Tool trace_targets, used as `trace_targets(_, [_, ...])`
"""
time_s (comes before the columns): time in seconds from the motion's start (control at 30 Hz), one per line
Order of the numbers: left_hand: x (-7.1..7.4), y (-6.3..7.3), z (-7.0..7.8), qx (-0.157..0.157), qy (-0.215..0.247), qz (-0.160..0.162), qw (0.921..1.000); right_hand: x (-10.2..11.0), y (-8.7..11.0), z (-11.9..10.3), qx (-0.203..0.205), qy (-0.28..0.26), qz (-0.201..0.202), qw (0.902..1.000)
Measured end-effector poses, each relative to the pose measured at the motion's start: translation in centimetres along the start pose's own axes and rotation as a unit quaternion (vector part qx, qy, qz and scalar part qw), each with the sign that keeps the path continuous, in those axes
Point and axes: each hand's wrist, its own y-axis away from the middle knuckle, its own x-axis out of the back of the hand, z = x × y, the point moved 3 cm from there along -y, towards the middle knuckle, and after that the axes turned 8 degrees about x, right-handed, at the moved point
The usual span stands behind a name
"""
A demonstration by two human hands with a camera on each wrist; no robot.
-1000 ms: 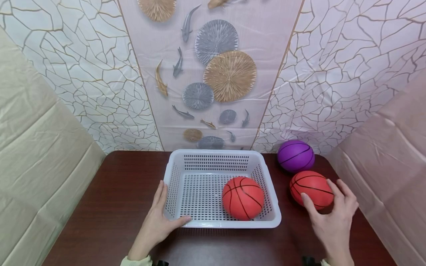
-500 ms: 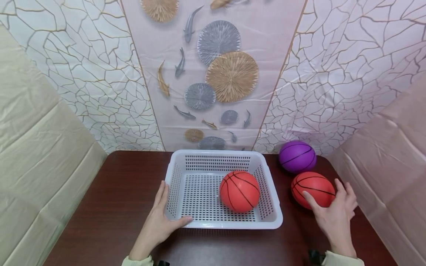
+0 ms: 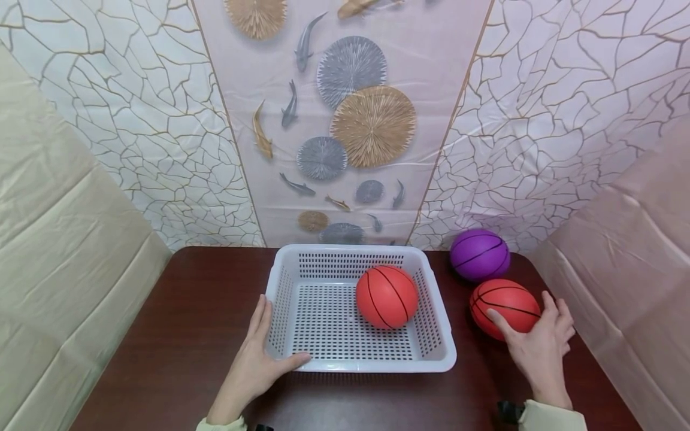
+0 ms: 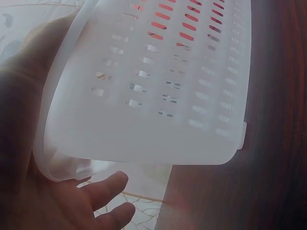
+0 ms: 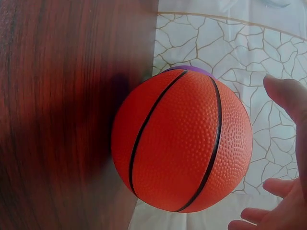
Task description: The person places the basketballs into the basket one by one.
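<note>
Along the front-left corner of a white plastic basket (image 3: 377,366) rests my left hand (image 3: 253,362), its thumb on the front rim and its straight fingers by the left side. The left wrist view shows this hand (image 4: 72,196) close against the perforated basket wall (image 4: 139,134). Inside the basket, toward its right, is a red toy basketball (image 3: 387,297). My right hand (image 3: 539,347) is spread at a second red basketball (image 3: 505,308) on the table. In the right wrist view, thumb and fingers stand apart from that ball (image 5: 184,143).
A purple basketball (image 3: 480,255) sits at the table's back right corner, just behind the second red one. The dark wooden table (image 3: 178,323) meets patterned cloth at the back (image 3: 372,197) and beige padded sides (image 3: 609,287).
The red basketball in the basket has rolled toward the back. My right hand has shifted slightly at the second red ball, its fingers closer to the ball's right side. The left hand stays put.
</note>
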Motion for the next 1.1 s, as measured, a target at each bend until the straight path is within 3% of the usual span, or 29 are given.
trace_targets(0.53, [0.0, 0.0, -0.1, 0.002, -0.003, -0.007, 1.0, -0.7, -0.3, 0.8, -0.018, 0.016, -0.024, 0.9994])
trace_targets(1.1, [0.0, -0.2, -0.2, 0.014, -0.004, -0.015, 0.9998, -1.6, -1.3, 0.2, -0.006, 0.029, -0.047, 0.9985])
